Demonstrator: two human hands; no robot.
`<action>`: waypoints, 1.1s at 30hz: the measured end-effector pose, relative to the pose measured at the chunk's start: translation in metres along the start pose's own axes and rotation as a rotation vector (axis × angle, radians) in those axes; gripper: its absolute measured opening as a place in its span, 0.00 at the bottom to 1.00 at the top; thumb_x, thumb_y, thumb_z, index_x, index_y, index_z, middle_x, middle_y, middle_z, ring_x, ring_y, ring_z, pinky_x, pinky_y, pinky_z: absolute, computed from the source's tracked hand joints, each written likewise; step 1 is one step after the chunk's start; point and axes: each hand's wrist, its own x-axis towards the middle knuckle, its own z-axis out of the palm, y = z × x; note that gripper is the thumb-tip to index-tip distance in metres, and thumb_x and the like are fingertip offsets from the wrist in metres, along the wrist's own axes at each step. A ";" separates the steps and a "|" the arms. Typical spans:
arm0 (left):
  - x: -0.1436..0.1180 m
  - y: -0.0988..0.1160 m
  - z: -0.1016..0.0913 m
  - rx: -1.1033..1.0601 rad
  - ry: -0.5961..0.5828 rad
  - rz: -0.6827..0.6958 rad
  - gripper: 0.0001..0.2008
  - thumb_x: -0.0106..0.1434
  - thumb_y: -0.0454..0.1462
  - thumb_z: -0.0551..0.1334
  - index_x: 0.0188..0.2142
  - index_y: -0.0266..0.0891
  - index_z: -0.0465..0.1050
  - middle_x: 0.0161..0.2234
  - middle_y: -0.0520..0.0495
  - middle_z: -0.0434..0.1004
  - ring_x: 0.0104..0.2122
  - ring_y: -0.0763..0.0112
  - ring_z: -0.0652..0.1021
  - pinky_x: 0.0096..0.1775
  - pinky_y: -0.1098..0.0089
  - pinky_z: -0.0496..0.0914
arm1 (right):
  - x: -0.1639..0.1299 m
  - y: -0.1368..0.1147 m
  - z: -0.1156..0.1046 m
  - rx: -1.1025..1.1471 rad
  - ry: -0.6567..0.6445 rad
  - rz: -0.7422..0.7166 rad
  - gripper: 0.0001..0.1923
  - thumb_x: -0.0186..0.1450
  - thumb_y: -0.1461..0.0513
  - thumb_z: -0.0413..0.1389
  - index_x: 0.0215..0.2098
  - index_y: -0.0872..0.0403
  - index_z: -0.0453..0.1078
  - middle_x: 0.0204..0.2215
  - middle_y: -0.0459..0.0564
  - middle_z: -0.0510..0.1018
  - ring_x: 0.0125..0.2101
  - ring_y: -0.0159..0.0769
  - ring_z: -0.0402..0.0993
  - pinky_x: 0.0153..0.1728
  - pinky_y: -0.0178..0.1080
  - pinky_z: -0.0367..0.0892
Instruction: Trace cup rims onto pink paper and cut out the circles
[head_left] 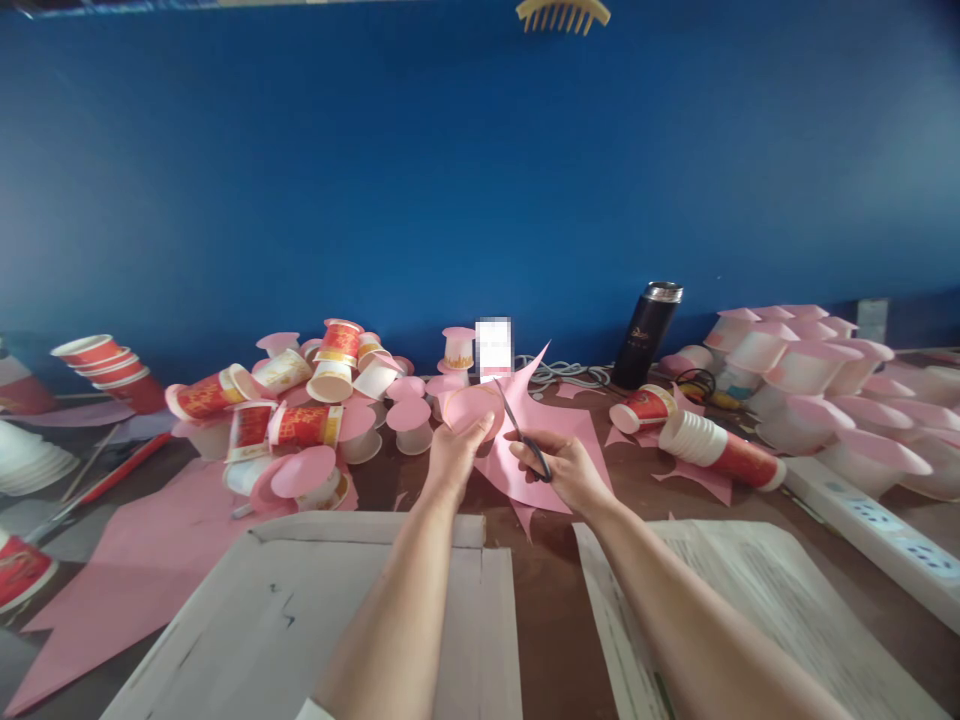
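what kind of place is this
Probably a small handcraft workbench: the right hand works scissors through pink paper, heaps of paper cups capped with pink discs lie around, and a power strip sits alongside.

Nothing here reads clearly: the black flask (647, 334) carries a gold mark, and the red cups (304, 425) carry gold print, both too blurred.

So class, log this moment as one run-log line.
left hand: holds pink paper | right hand: scissors cutting it | around: paper cups, flask
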 end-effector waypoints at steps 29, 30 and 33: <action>0.003 0.005 -0.002 -0.027 0.060 0.019 0.17 0.44 0.47 0.70 0.24 0.34 0.76 0.19 0.48 0.72 0.22 0.70 0.72 0.28 0.70 0.64 | 0.000 -0.003 -0.002 -0.001 0.008 0.017 0.25 0.52 0.48 0.64 0.41 0.57 0.77 0.19 0.43 0.70 0.19 0.27 0.64 0.23 0.34 0.63; 0.003 0.004 -0.003 -0.020 0.064 0.022 0.17 0.44 0.48 0.70 0.22 0.34 0.75 0.18 0.49 0.71 0.21 0.71 0.71 0.27 0.70 0.64 | 0.000 -0.002 -0.002 -0.001 0.008 0.016 0.25 0.52 0.48 0.64 0.41 0.57 0.77 0.19 0.44 0.70 0.19 0.27 0.64 0.23 0.34 0.63; 0.005 0.002 -0.005 -0.017 0.065 0.034 0.18 0.44 0.49 0.70 0.18 0.35 0.72 0.16 0.51 0.68 0.20 0.73 0.68 0.26 0.71 0.61 | 0.000 -0.002 -0.002 0.000 0.009 0.018 0.25 0.52 0.48 0.64 0.41 0.57 0.77 0.19 0.44 0.70 0.19 0.26 0.64 0.22 0.34 0.63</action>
